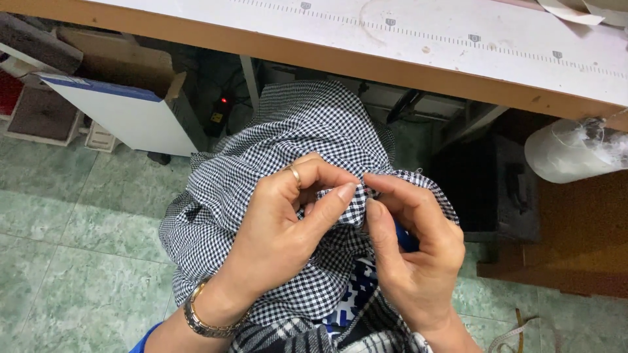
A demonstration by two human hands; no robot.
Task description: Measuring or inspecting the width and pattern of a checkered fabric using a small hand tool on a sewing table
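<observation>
Item: black-and-white gingham fabric [288, 131], bunched in your lap below the table edge, draped over your knees and hanging toward the green tiled floor [72, 222].

Left hand [281, 229]: thumb and forefinger pinched shut on a fold of the gingham at its upper edge; gold ring [296, 174] on one finger, metal watch [203, 320] on the wrist.

Right hand [412, 248]: thumb and forefinger closed on the same fold, just beside your left fingertips, nearly touching them.

Surroundings: white worktable [458, 39] with a printed ruler strip and wooden edge above the fabric; white thread cone [569, 153] at right; cardboard box [124, 98] with a white panel at left; a red-lit power strip [219, 111] under the table.
</observation>
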